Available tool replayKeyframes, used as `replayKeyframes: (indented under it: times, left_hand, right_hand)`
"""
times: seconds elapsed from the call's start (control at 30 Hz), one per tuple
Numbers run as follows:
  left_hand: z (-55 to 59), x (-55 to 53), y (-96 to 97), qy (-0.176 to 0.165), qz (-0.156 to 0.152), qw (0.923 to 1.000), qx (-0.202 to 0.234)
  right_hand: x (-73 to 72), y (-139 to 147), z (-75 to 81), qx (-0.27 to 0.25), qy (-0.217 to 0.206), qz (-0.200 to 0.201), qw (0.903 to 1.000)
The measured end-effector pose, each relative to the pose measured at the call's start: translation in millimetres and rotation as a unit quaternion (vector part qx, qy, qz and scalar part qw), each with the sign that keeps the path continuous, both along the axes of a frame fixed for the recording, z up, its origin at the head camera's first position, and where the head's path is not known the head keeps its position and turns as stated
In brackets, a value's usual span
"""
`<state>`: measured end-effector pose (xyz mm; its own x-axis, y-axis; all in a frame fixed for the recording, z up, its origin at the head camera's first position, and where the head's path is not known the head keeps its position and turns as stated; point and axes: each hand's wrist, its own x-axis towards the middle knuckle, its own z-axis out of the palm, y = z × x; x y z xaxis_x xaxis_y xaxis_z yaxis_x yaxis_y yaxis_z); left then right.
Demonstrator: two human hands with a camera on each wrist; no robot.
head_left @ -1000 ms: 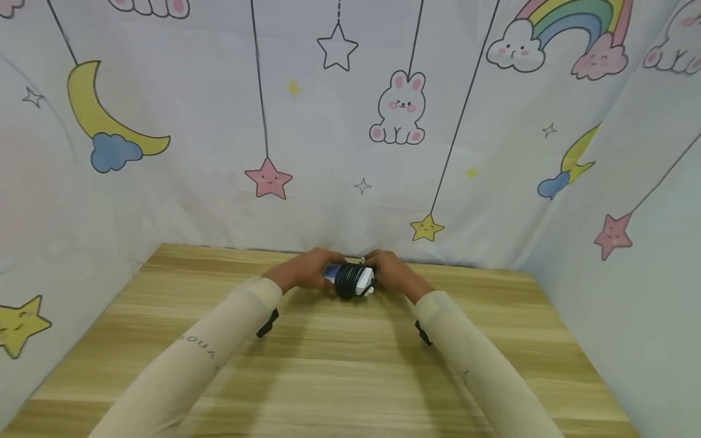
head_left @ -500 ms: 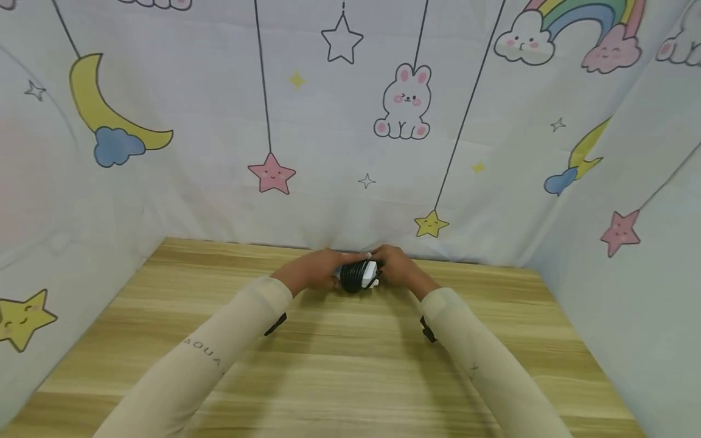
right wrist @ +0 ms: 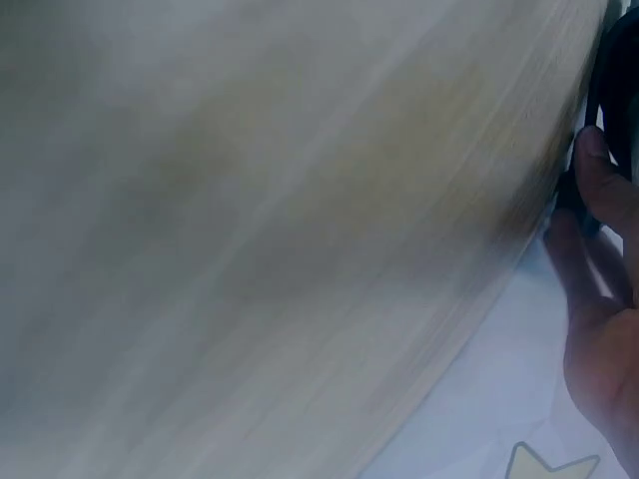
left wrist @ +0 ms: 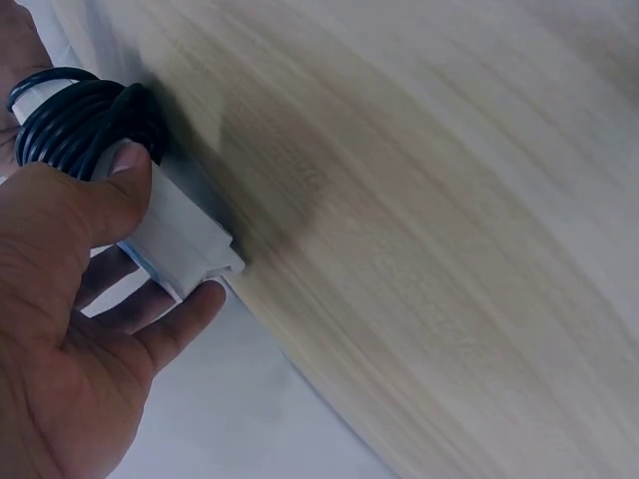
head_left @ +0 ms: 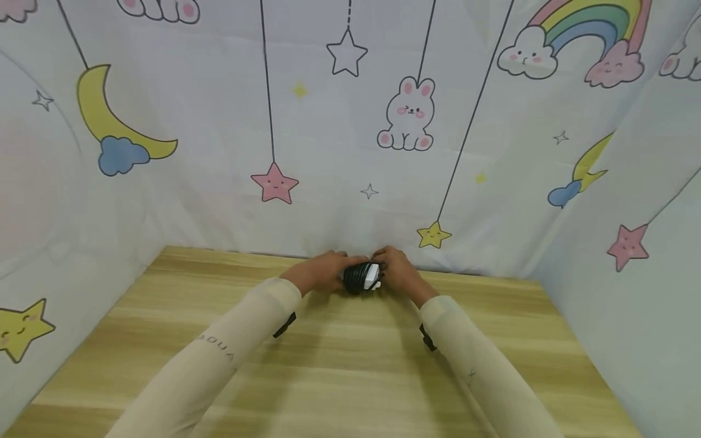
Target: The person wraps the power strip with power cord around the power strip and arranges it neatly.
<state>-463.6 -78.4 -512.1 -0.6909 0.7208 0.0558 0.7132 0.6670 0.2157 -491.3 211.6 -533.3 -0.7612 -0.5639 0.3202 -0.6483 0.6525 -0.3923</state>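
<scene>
A white block-shaped device (left wrist: 180, 239) lies near the back edge of the table, with a black cord (head_left: 356, 278) wound around its middle in several turns. My left hand (head_left: 323, 272) grips the device's left end; in the left wrist view the thumb lies on top beside the coil and the fingers are underneath. At the other end, my right hand (head_left: 398, 271) pinches a black part of the cord (right wrist: 569, 195) between thumb and fingers. That part is dark and cut off at the right wrist view's edge, so its exact shape is unclear.
The wood-grain table (head_left: 339, 377) extends in front of both arms. Behind it hangs a white cloth (head_left: 219, 201) printed with stars, moons and rabbits, close behind the hands. Similar cloth sides stand at left and right.
The left hand has shifted right along the device and now covers its blue-marked end. The right hand stays at the right end with small finger movements. The head view has shifted slightly.
</scene>
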Motion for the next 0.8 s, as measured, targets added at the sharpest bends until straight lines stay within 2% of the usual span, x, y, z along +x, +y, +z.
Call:
replayKeyframes:
  times: [0.07,0.1,0.17,0.27,0.3,0.33,0.4,0.57,0.7,0.8]
  left_hand:
    - [2.1,-3.5,4.3,0.001,0.008,0.9999,-0.011]
    - [4.0,-3.4,5.8,0.003,0.015,0.9998,-0.013]
    - [8.7,-0.7,7.7,0.004,0.029,0.9995,-0.011]
    - [14.9,1.3,9.2,0.006,0.045,0.9989,-0.015]
    - [16.1,1.4,9.7,0.007,0.05,0.9986,-0.013]
    - [16.7,1.1,10.2,0.008,0.054,0.9984,-0.012]
    - [17.5,0.4,10.9,0.01,0.061,0.998,-0.011]
    - [17.7,-0.1,10.4,0.007,0.087,0.996,-0.02]
    - [19.1,1.0,9.6,0.003,0.094,0.9954,-0.017]
    - [21.3,1.0,9.3,-0.006,0.089,0.996,-0.004]
  right_hand:
    - [0.8,1.4,4.6,-0.009,0.003,0.006,0.9999]
    - [9.9,-0.8,14.8,-0.009,0.009,0.009,0.9999]
    - [13.2,-1.3,21.2,-0.02,0.012,0.006,0.9997]
    - [14.3,-3.1,24.8,-0.031,0.032,-0.01,0.9989]
    - [14.2,-3.5,24.4,-0.037,0.037,-0.018,0.9985]
    - [5.3,-1.1,15.9,-0.05,0.034,-0.026,0.9978]
    - [4.2,-1.3,12.1,-0.059,0.034,-0.036,0.9971]
    - [3.3,-1.5,3.9,-0.075,-0.002,-0.022,0.9969]
    - [11.4,-0.6,8.3,-0.067,-0.029,-0.01,0.9973]
    - [36.4,-6.3,31.6,-0.051,-0.057,-0.015,0.997]
